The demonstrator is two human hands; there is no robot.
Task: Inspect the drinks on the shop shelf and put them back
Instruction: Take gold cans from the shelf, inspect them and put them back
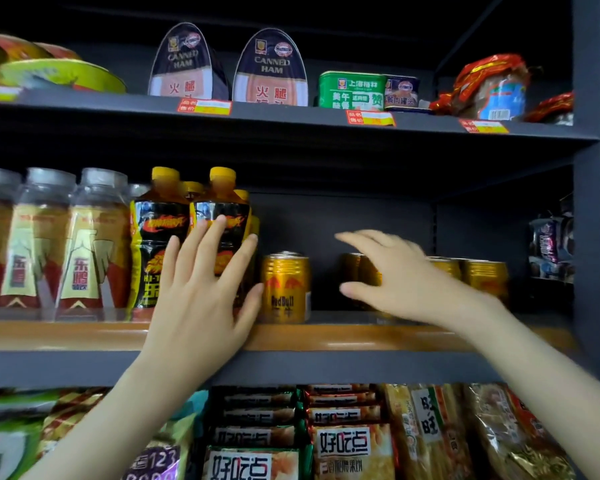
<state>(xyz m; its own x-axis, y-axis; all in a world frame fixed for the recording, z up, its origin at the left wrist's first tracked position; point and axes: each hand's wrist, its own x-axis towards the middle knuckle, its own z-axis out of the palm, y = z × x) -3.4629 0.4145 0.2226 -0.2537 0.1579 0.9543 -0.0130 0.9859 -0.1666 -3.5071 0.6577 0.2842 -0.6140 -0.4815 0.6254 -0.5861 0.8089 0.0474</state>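
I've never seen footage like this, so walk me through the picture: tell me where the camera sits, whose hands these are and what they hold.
There is no machine: a person wears one camera on the head, looking forward and down, so both hands are theirs. The left hand is spread open over a yellow-capped bottle on the middle shelf, beside a gold Red Bull can. The right hand reaches, open, toward more gold cans. Neither holds anything. Canned ham sits above, snack packets below.
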